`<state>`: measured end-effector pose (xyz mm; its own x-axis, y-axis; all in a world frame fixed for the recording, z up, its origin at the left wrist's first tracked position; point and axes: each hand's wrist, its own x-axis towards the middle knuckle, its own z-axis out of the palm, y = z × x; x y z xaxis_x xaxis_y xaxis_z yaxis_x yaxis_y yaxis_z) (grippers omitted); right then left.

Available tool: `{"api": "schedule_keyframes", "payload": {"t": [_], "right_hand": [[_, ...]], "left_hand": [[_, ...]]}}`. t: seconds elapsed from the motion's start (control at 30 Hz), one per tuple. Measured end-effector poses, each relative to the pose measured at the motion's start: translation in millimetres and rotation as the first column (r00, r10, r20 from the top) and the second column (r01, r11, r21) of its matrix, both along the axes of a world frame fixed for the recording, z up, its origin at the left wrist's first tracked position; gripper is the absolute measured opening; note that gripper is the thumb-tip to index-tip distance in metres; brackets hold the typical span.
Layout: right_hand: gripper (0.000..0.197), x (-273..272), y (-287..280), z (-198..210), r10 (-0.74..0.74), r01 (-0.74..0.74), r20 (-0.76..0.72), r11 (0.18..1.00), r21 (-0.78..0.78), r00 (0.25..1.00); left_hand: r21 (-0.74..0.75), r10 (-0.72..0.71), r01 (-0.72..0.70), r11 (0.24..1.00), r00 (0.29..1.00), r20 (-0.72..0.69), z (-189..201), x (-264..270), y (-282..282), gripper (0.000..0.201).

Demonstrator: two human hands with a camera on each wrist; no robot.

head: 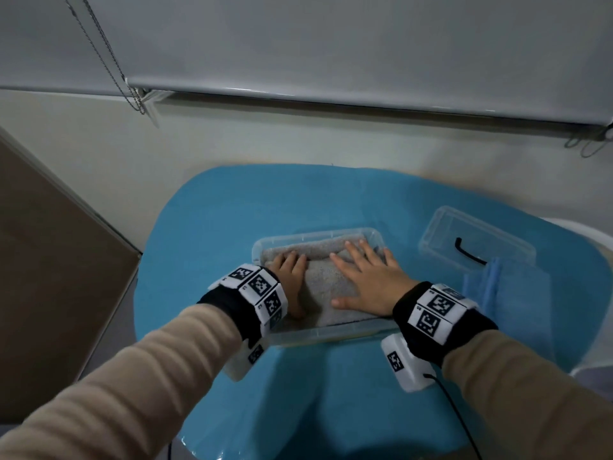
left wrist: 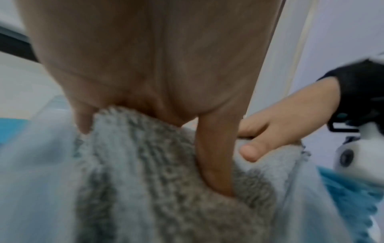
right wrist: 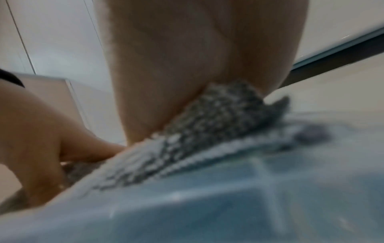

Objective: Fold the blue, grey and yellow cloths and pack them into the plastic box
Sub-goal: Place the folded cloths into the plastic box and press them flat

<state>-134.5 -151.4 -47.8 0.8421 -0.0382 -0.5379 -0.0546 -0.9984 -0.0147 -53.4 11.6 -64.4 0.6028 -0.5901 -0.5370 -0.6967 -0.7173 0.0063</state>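
— Head view, report.
— I see the plastic box (head: 376,234) mid-bench on the blue mat (head: 205,207), with the grey cloth (head: 320,280) folded inside. My left hand (head: 292,277) and right hand (head: 368,280) press flat on it, fingers straight, gripping nothing. The clear lid (head: 477,242) lies toward the right edge, and the blue cloth (head: 491,283) sits just beside it, partly cut off by my right wrist. Yellow cloth: cannot tell.
— Left wrist view?
— Blurred. Palm on grey cloth, thumb sunk into a fold.
— Right wrist view?
— Blurred. Palm on cloth; the box wall fills the foreground.
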Motion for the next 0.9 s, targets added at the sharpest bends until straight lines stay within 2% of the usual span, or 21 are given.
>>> {"api": "schedule_keyframes", "payload": {"t": [0.1, 0.2, 0.27, 0.43, 0.6, 0.8, 0.9], "right_hand": [[0.098, -1, -4, -12, -0.007, 0.006, -0.006, 0.993, -0.115, 1.000], [0.099, 0, 4, -21, 0.057, -0.055, -0.001, 0.957, -0.286, 0.998], [0.100, 4, 8, -25, 0.068, -0.077, -0.038, 0.942, -0.328, 0.997], [0.101, 13, 10, -31, 0.048, -0.101, -0.155, 0.929, -0.357, 0.987], [0.097, 14, 18, -33, 0.022, -0.101, -0.210, 0.923, -0.372, 0.978], [0.098, 11, 16, -29, 0.042, -0.082, -0.108, 0.915, -0.396, 0.993], [0.100, 2, 9, -21, 0.035, -0.035, -0.006, 0.937, -0.348, 0.999]], "left_hand": [[0.071, -0.019, 0.019, 0.997, 1.000, 0.002, -14, 9, 2, 0.117], [0.074, -0.059, 0.055, 0.996, 0.997, 0.055, -31, 10, 7, 0.118], [0.087, -0.069, 0.064, 0.994, 0.996, 0.055, -39, 10, 10, 0.118], [0.113, -0.052, 0.049, 0.992, 0.998, 0.030, -55, 10, 13, 0.114], [0.133, -0.070, 0.062, 0.989, 0.996, 0.059, -48, 1, 11, 0.109], [0.169, -0.066, 0.052, 0.984, 0.995, 0.080, -43, 0, 9, 0.103], [0.147, -0.076, 0.067, 0.987, 0.996, 0.055, -25, 3, 4, 0.111]]}}
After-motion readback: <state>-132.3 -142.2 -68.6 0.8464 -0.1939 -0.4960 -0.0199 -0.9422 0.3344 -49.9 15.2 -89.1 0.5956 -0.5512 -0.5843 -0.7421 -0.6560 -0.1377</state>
